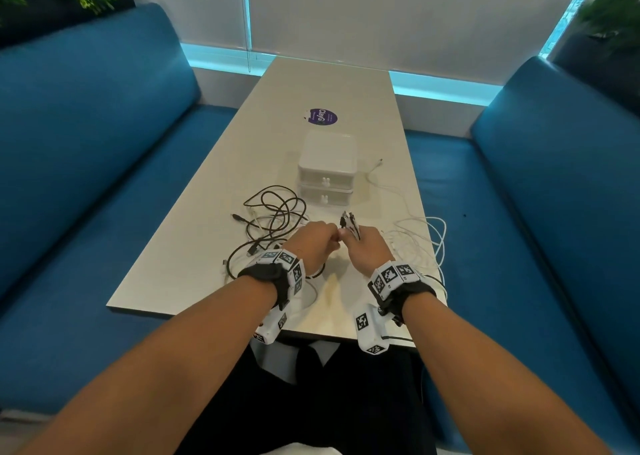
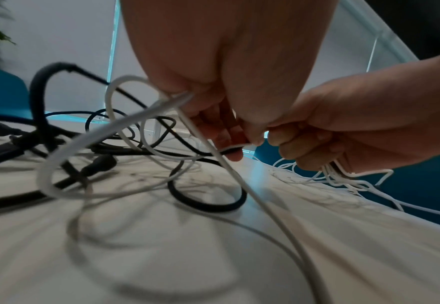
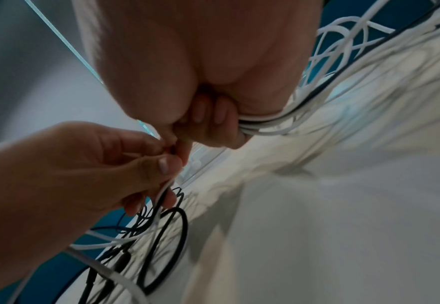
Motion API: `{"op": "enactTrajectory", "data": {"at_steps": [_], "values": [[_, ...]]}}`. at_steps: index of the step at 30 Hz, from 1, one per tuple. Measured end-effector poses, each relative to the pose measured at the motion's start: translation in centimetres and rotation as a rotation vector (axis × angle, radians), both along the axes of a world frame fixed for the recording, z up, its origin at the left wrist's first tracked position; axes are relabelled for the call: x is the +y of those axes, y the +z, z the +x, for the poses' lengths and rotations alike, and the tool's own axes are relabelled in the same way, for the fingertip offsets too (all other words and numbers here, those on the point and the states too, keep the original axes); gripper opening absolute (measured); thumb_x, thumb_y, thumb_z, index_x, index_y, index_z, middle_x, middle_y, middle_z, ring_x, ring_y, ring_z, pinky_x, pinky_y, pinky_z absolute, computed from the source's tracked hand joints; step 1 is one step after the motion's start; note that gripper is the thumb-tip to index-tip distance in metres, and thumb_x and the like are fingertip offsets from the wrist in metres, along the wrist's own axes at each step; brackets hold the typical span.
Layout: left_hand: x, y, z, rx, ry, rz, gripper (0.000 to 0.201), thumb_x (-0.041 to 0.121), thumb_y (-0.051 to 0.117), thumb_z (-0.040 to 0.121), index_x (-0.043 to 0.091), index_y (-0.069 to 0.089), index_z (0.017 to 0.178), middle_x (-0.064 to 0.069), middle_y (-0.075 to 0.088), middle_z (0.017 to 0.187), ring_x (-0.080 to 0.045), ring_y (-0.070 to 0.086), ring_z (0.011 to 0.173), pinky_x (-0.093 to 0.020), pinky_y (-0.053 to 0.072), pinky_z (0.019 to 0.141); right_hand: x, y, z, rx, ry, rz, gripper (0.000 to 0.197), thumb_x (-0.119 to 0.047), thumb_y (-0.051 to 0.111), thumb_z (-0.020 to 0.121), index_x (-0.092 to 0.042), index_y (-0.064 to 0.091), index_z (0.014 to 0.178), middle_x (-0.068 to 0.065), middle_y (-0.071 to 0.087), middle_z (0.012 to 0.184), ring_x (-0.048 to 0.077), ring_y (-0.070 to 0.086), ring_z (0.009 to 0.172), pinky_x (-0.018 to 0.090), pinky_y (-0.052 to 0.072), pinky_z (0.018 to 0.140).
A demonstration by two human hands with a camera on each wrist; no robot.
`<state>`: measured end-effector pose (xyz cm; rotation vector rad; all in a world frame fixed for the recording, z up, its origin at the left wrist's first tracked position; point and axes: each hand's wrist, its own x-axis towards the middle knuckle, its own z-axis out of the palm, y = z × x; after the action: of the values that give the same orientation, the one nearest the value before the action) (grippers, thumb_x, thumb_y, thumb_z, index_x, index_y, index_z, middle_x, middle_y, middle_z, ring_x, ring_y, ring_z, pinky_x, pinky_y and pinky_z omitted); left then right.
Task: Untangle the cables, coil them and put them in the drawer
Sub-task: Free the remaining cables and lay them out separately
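Left hand (image 1: 313,243) pinches white cable (image 2: 125,125); right hand (image 1: 367,247) grips white bundle (image 3: 263,121). Risk: black cable (image 1: 273,212), left of hands, snagging, tightening knot.

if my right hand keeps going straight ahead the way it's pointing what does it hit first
Probably the lower drawer of the white drawer box; the right hand points up the table towards it, though depth is unclear.

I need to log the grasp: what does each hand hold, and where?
Right hand grips a gathered bundle of white cable loops. Left hand pinches a white cable strand mid-length.
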<state>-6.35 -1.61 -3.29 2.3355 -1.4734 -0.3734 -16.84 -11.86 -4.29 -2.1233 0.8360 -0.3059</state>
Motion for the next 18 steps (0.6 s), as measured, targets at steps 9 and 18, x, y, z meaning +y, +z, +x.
{"op": "enactTrajectory", "data": {"at_steps": [9, 18], "values": [[0.4, -1.0, 0.0, -0.216, -0.077, 0.139, 0.017, 0.031, 0.044, 0.102, 0.032, 0.061, 0.104, -0.002, 0.064, 0.092, -0.028, 0.050, 0.098, -0.043, 0.037, 0.090, 0.1, -0.3, 0.0, 0.031, -0.002, -0.076, 0.027, -0.028, 0.047, 0.099, -0.010, 0.061, 0.086, 0.006, 0.064, 0.082, 0.028, 0.058, 0.080, 0.033, 0.040, 0.067], [1.8, -0.2, -0.5, -0.439, -0.099, 0.346, 0.024, 0.025, 0.041, 0.105, 0.022, 0.063, 0.114, -0.008, 0.063, 0.104, -0.029, 0.046, 0.110, -0.043, 0.025, 0.096, -3.2, -1.1, -3.2, 0.179, -0.308, -0.070, 0.033, -0.022, 0.034, 0.104, -0.002, 0.061, 0.108, 0.022, 0.065, 0.109, 0.039, 0.059, 0.104, 0.034, 0.039, 0.078]]}}
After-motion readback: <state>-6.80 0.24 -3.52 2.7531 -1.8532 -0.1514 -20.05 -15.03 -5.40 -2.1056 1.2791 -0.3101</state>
